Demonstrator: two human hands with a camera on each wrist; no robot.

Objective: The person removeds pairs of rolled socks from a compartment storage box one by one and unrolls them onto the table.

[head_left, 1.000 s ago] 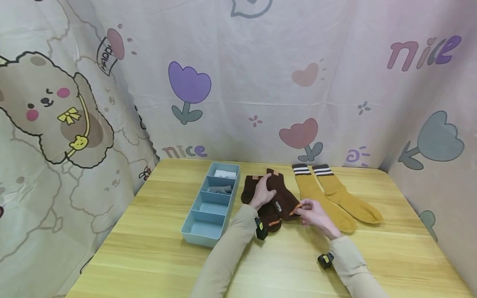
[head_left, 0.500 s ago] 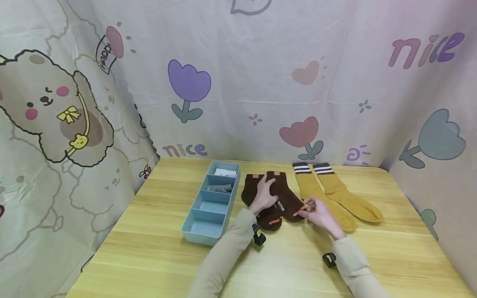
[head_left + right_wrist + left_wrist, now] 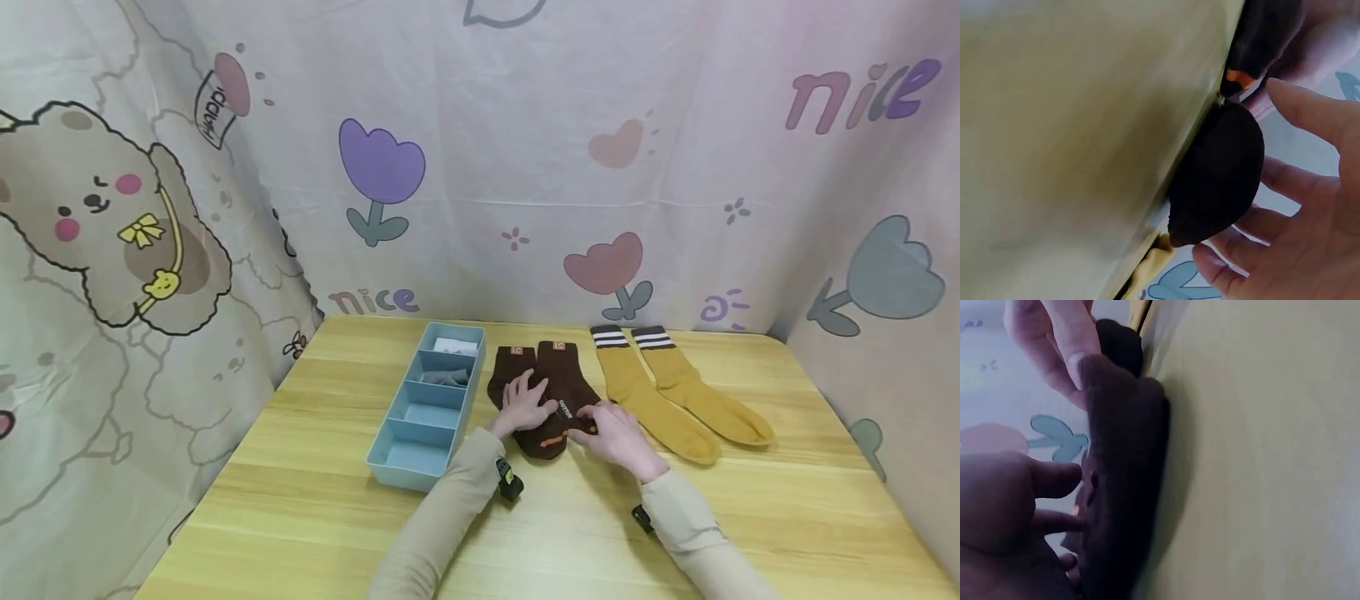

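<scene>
Two dark brown ankle socks lie side by side on the table, cuffs away from me. My left hand (image 3: 521, 406) rests on the left brown sock (image 3: 514, 364), fingers spread. My right hand (image 3: 615, 433) lies over the toe end of the right brown sock (image 3: 558, 371), covering part of its orange toe stripe. In the right wrist view its fingers (image 3: 1285, 181) are spread, touching the rounded dark end of the sock (image 3: 1219, 175), with the thumb apart. The left wrist view has the left hand's fingers touching the brown fabric (image 3: 1122, 456).
A light blue box (image 3: 408, 479) with divided compartments stands left of the socks. White folded fabric (image 3: 455, 347) lies in its far compartment, grey folded fabric (image 3: 444, 378) in the one before it. Two mustard socks (image 3: 656, 412) with striped cuffs lie at right. A printed curtain (image 3: 480, 167) hangs behind.
The right hand has let go of its pinch on the right brown sock's toe and moved left over it. The left hand has slid slightly nearer me, and the two socks lie straighter together.
</scene>
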